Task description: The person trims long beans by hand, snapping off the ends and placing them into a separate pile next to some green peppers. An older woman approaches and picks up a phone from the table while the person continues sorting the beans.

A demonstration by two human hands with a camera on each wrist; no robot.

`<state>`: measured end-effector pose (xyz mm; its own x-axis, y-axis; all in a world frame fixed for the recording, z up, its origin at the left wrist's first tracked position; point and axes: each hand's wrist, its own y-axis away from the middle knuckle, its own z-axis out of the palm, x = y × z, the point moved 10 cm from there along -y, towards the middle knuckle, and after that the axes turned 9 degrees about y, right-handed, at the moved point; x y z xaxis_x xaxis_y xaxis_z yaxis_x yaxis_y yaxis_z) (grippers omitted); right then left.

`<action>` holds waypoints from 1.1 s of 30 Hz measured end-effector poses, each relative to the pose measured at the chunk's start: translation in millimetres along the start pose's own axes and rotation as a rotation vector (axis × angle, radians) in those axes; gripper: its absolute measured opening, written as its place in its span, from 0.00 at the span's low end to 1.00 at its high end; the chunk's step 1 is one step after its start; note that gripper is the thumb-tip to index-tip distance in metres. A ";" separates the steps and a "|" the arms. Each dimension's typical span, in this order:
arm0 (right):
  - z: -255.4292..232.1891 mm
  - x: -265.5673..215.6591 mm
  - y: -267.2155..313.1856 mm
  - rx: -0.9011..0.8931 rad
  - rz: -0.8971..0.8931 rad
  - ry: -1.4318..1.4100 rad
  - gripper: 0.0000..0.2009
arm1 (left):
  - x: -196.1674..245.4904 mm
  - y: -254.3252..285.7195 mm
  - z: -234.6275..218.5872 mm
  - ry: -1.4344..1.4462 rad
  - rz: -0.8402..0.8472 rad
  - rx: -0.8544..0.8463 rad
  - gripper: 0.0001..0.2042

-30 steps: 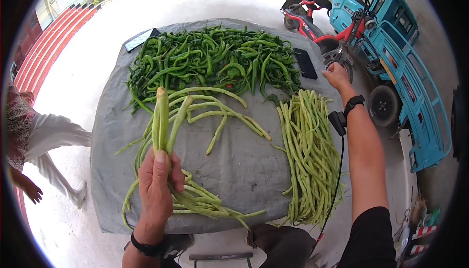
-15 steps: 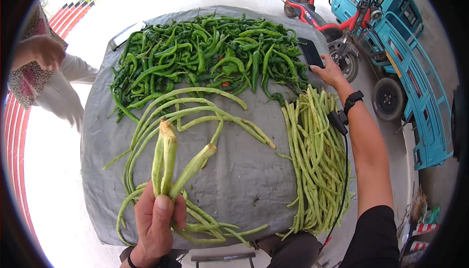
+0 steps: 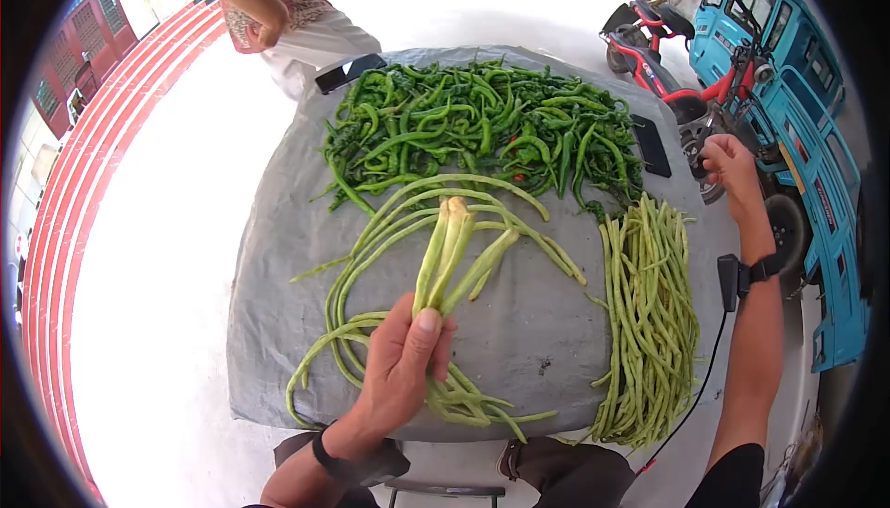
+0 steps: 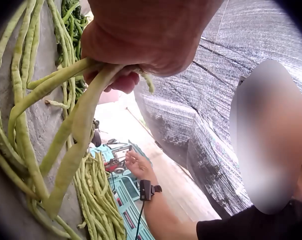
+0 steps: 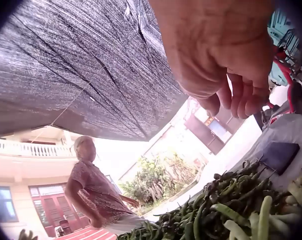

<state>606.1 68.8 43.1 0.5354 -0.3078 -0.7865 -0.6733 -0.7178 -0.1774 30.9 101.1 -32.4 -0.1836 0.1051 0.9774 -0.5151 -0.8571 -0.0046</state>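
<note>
My left hand grips a bunch of long green beans, their pale ends standing up above the thumb. The rest of the bunch hangs below the fist and curves over the grey cloth, also seen in the left wrist view. Off the table's right side, my right hand is raised with fingers loosely bent and holding nothing; the right wrist view shows the same hand above the cloth. Nearest to it lies a dark phone. A pile of long beans lies along the right edge.
Green peppers cover the back of the cloth-covered table. Another phone lies at the back left corner. A person stands beyond it. A red bike and a blue three-wheeler stand to the right.
My right hand has moved from beside the dark phone out to the right. The head view has turned, shifting the table rightward. The other person now stands at the back left. My left hand keeps its grip.
</note>
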 end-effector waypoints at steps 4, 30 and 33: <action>6.5 -92.2 73.5 -0.133 -0.043 -0.279 0.10 | 2.3 5.2 0.2 0.040 0.045 0.016 0.22; 210.7 -181.9 328.9 -0.395 0.111 -0.814 0.10 | 34.6 18.2 63.6 -0.554 0.357 -0.249 0.16; 206.1 -181.8 326.4 -0.399 0.092 -0.859 0.09 | 32.3 14.6 64.3 -0.465 0.276 -0.299 0.17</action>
<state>183.9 19.2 6.2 -0.1754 0.0766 -0.9815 -0.3850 -0.9229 -0.0032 71.3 59.5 12.7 0.0059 -0.3889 0.9213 -0.7251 -0.6361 -0.2638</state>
